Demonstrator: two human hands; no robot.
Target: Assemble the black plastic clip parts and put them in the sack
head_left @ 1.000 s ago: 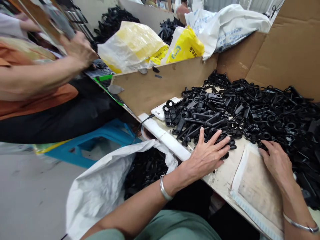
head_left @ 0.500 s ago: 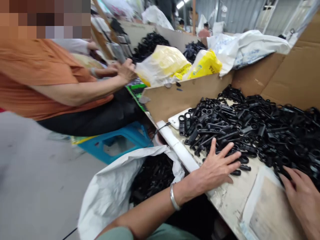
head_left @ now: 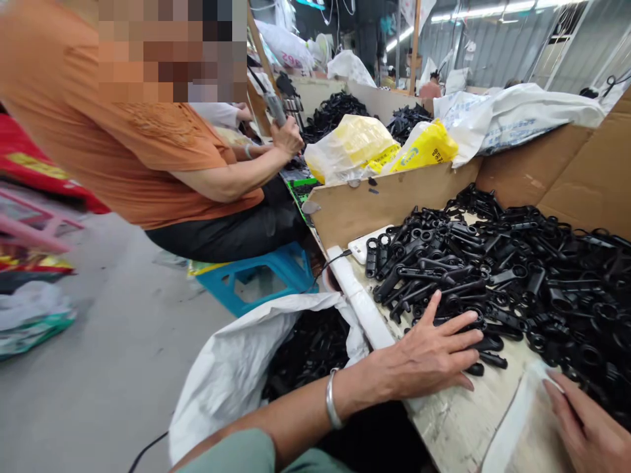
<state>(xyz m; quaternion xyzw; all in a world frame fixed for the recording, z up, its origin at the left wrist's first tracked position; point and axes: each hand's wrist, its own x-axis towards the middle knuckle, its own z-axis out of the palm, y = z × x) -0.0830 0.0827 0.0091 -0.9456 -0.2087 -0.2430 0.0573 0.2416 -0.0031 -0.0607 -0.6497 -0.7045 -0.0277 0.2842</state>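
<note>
My left hand (head_left: 438, 351) lies palm down with fingers spread at the near edge of a heap of black plastic parts (head_left: 493, 269). Its fingertips touch or hover just over a few of them. Many parts are long handle-like pieces with a ring at one end. To the right, my right hand (head_left: 591, 420) has thumb and fingers closed at the far corner of a flat, white-edged sheet (head_left: 507, 420) on the table. Part of that hand is cut off by the frame.
An open white sack (head_left: 217, 374) of black parts stands below the table's left edge. A white phone-like device (head_left: 362, 246) with a cable lies beside the heap. Cardboard walls (head_left: 394, 200) border it. A person in an orange shirt (head_left: 197, 144) sits left on a blue stool (head_left: 256, 279).
The view has swung left, bringing in more floor and the seated person. My right hand has gone from the heap's edge to the sheet's corner. My left hand stays spread.
</note>
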